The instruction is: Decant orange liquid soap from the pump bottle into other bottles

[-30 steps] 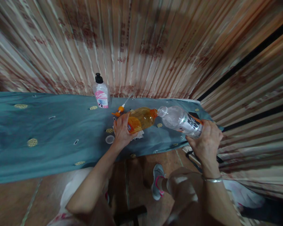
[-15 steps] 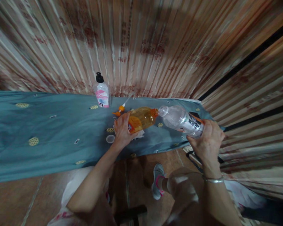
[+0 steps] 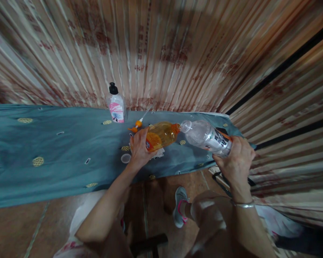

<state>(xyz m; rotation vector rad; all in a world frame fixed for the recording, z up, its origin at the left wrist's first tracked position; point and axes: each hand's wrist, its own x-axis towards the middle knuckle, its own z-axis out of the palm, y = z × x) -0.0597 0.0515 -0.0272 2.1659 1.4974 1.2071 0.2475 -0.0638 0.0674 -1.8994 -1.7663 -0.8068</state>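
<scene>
My left hand [image 3: 139,147] is wrapped round an orange bottle [image 3: 163,134] with amber liquid, tilted with its neck to the right. My right hand [image 3: 236,159] grips a clear water bottle [image 3: 206,135] with a black-and-white label, tipped so that its open mouth meets the orange bottle's neck. Both bottles hang just above a table covered with a blue cloth [image 3: 56,150]. An orange pump head [image 3: 136,125] with a white tube lies on the cloth behind my left hand. A small clear cap [image 3: 125,158] rests beside my left wrist.
A white bottle with a pink label and black cap [image 3: 115,106] stands at the back of the cloth against a striped curtain [image 3: 164,53]. Under the table's front edge are my knees, a grey shoe [image 3: 179,206] and a brown tiled floor.
Almost nothing has shifted; both bottles stay mouth to mouth, with only a slight wobble of the hands and the view.
</scene>
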